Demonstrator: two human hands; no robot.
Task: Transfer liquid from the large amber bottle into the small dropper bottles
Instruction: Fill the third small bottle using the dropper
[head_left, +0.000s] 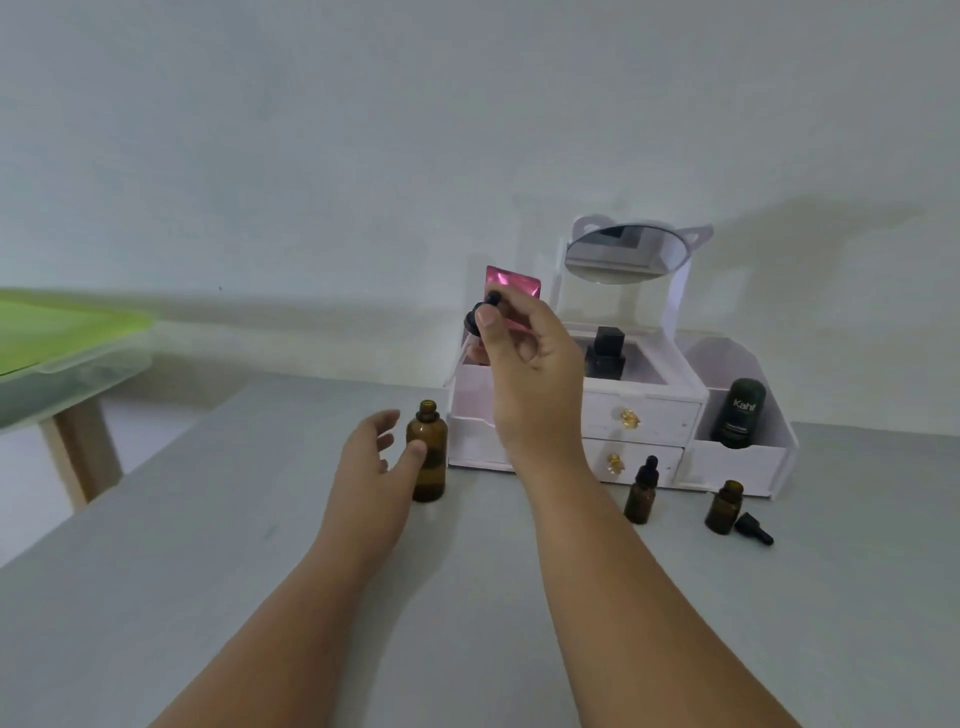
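Large amber bottle (427, 457): one unit, upright and uncapped, standing toward the far edge of the grey worktop (208, 571), just left of the white organiser (654, 410). Bare surface extends from the bottle to the worktop's left edge and down to its near edge, crossed only by the two forearms.

The organiser sits against the far edge, right of centre. It carries one round mirror (623, 252), two knobbed drawers, one dark Kahf container (740, 413), one black square-capped bottle (605, 353) and one pink packet (511, 283).

Left hand (379, 457): fingers spread, thumb tip against the large bottle's wall, not wrapped round it. Right hand (524, 358): raised above the organiser's left end, pinching the held dropper cap (478, 317) between thumb and fingertips.

Small bottles, two units, stand in front of the organiser: the capped dropper bottle (641, 493) and, nearer the right edge, the uncapped dropper bottle (723, 509). One loose dropper cap (754, 528) lies touching the latter's right side.
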